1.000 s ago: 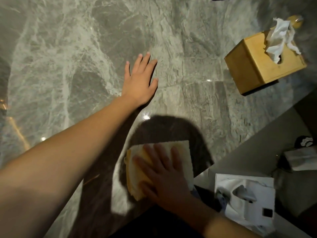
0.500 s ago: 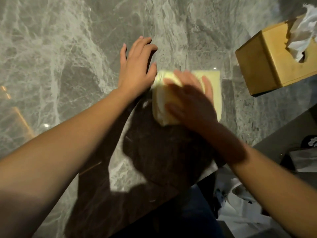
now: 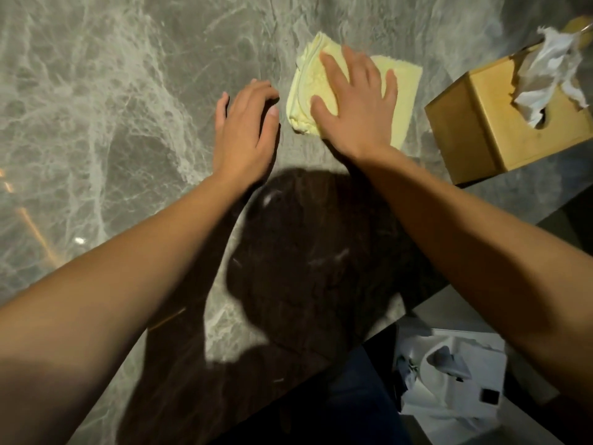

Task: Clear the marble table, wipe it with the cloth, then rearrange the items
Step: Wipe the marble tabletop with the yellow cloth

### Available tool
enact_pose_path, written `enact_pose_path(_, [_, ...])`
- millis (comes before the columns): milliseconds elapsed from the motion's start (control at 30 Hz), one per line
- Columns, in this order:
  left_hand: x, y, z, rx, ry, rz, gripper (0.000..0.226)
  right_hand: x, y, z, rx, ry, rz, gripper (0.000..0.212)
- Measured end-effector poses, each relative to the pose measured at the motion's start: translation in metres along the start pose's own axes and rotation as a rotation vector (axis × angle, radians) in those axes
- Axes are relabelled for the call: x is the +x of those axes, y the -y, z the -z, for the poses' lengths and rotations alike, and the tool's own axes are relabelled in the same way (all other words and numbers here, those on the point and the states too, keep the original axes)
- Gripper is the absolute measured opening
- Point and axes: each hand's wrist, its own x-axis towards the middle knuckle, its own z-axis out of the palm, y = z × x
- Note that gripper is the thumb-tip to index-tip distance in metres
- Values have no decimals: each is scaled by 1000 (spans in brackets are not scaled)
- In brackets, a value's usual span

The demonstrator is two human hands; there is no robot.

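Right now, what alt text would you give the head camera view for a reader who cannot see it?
A person's right hand presses flat on a folded yellow cloth on a grey marble table, while the left hand rests on the marble just beside it. A wooden tissue box stands to the right near the table's edge.

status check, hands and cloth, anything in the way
Right hand flat, pressing yellow cloth on marble table. Left hand low beside it, holding nothing. Tissue box stands close on the cloth's right, may block the wipe.
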Motion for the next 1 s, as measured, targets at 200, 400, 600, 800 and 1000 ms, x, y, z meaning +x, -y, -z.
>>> enact_pose_path(200, [-7,-2,8,-88,31,33,36,-81,36,-11,-62,84,16,66])
enact_pose_path(400, [-52,13,21,-35,84,-60,32,-193,86,-26,13,150,217,67])
enact_pose_path(600, [-86,36,44,-15,44,-77,35,-318,137,-38,106,268,389,66])
enact_pose_path(800, [-118,56,60,-9,-24,-43,35,-377,173,-47,39,425,585,64])
enact_pose_path(1000, [-135,59,65,22,-47,-28,34,-371,164,-51,129,399,691,63])
